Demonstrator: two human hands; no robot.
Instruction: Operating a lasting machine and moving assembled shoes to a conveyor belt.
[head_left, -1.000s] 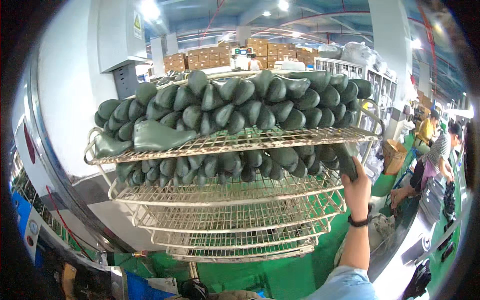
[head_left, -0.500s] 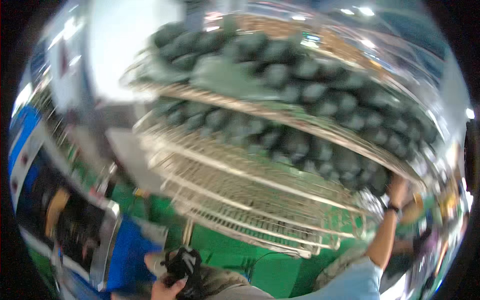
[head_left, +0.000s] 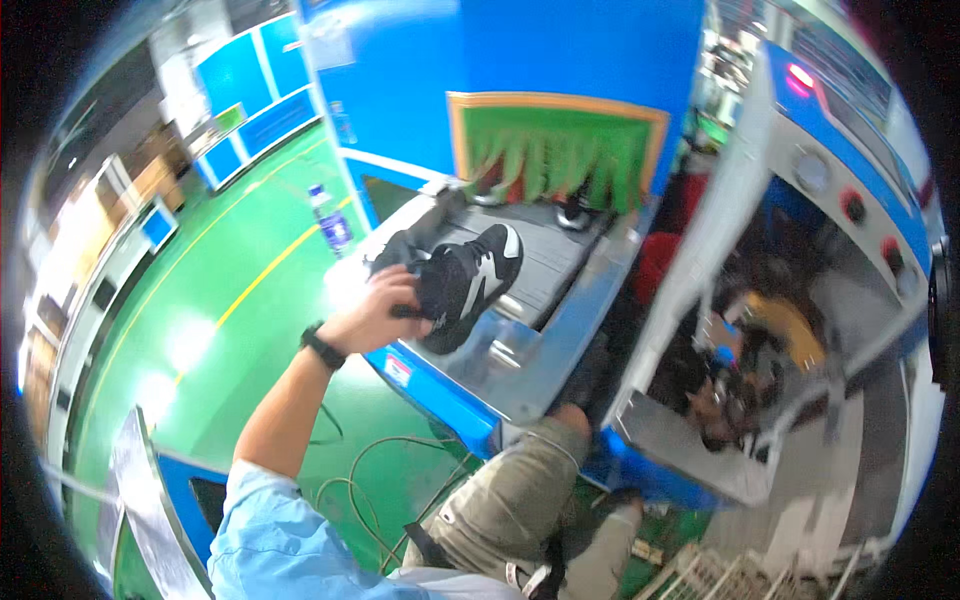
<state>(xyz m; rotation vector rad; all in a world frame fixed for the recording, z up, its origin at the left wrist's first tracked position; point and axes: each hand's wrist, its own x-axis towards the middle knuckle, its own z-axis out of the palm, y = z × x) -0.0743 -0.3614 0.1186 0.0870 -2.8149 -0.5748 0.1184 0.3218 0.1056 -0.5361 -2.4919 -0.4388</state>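
Observation:
My left hand [head_left: 385,308], with a dark band on its wrist, is closed on the heel end of a black sneaker [head_left: 468,285] with white patches. The sneaker's toe points away to the right, above the grey conveyor bed [head_left: 545,262] of a blue machine. Whether its sole touches the bed I cannot tell. Another dark shape, partly hidden, lies just behind my fingers. Deeper in, at the green strip curtain [head_left: 560,150], dark shoes with pale toes [head_left: 572,214] show on the bed. My right hand is out of the picture.
To the right stands a machine with a dark opening, a gauge [head_left: 811,171] and red knobs [head_left: 852,207]. A cream wire rack [head_left: 715,578] is at lower right. Cables [head_left: 365,470] loop over the green floor by my leg. A bottle [head_left: 330,220] stands left of the conveyor.
My view has swung from the rack of dark rounded items to the blue machine. My left hand has brought the black sneaker up over the conveyor. My right hand has left the picture.

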